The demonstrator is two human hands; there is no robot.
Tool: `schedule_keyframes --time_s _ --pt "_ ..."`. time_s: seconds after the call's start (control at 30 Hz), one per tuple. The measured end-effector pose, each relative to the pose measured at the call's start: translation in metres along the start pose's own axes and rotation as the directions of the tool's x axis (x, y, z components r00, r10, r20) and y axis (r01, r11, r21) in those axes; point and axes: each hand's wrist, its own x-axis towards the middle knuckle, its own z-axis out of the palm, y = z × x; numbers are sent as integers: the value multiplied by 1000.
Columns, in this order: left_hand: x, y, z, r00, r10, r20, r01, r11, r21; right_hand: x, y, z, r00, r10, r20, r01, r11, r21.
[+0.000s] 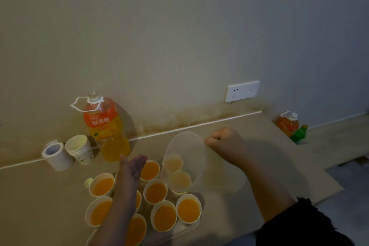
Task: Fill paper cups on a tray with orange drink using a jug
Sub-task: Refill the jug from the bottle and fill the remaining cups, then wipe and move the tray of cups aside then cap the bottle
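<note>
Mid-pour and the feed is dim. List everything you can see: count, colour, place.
filled paper cups: about ten, white with orange drink, clustered on the tray; two are seen through the jug
tray: one, clear, under the cups
jug: one, clear, tilted over the rear right cups
large drink bottle: one, orange, uncapped, behind the tray
empty cup stack: one, white, on its side left of the bottle
paper roll: one, white, left of the stack
cap: one, yellow-green, left of the tray
wall socket: one, white, on the wall
small orange bottle: one, far right
green bottle: one, beside it
table: beige
left hand: flat over the cups
right hand: fisted, apparently gripping the jug
</note>
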Motion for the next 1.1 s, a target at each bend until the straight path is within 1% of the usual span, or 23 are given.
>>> schedule_keyframes --time_s 0.1,0.2,0.33,0.47,0.6,0.73,0.8,0.87,0.97,1.0,1.1 --pt "3 4 2 1000 -7 30 8 1000 -5 3 -4 -2 1000 22 -2 -22 999 47" --pt "3 8 8 999 -10 51 10 1000 -8 7 -7 -2 1000 -4 -13 4 998 61" --pt "2 18 15 993 -55 102 58 998 -21 15 -9 -1 999 -38 -20 40 994 106" --pt "-2 33 16 982 -46 180 66 992 -107 24 -13 -1 998 -65 -13 66 946 318" --pt "0 47 16 989 -9 150 46 969 -241 37 -14 -2 998 -65 -8 62 893 446" --pt "5 53 13 995 21 95 5 963 -269 54 -16 4 999 -30 -42 47 866 498" --pt "7 55 7 997 2 84 22 958 -287 62 -15 8 998 -13 -64 45 844 535" --pt "8 59 -2 995 -52 87 82 916 -393 70 -14 12 996 4 -86 46 818 574" --pt "8 65 -17 985 -133 109 172 754 -634 81 -12 17 988 63 -144 45 764 644" --pt "8 67 -22 983 -149 111 185 708 -681 85 -12 18 984 78 -162 49 750 659" --pt "11 70 -34 980 -186 68 172 626 -761 96 -18 21 978 104 -182 49 729 683"
